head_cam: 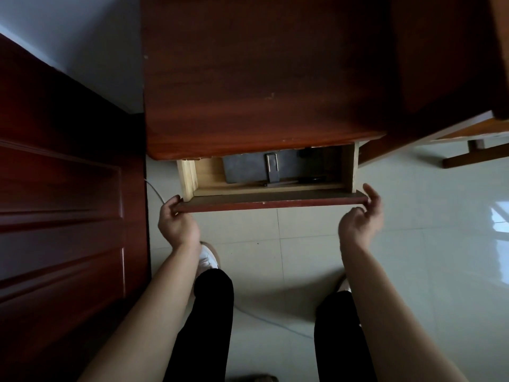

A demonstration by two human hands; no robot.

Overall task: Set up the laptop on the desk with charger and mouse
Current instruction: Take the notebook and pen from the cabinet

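While the drawer (271, 201) stands part open under the bench (261, 78) edge, the left hand (177, 221) pinches the left end of its front, thumb on top, fingers beneath. The right hand (360, 219) is at the right end, fingers loosely spread; whether they touch it cannot be told. The dark grey laptop (248, 166) lies flat inside the drawer, partly hidden under the bench, with a metal strip (272, 168) on it.

- A dark red panelled door (63, 216) fills the left side, with a pale wall (82, 45) above it.
- The glossy pale floor tiles (413, 271) show a bright window reflection (500, 220) at the right edge.
- A thin white cable (271, 323) trails across the tiles.
- A wooden frame (473, 157), perhaps a chair's, stands at the upper right.
- The person wears black trousers (209, 321) and a white shoe (208, 259).
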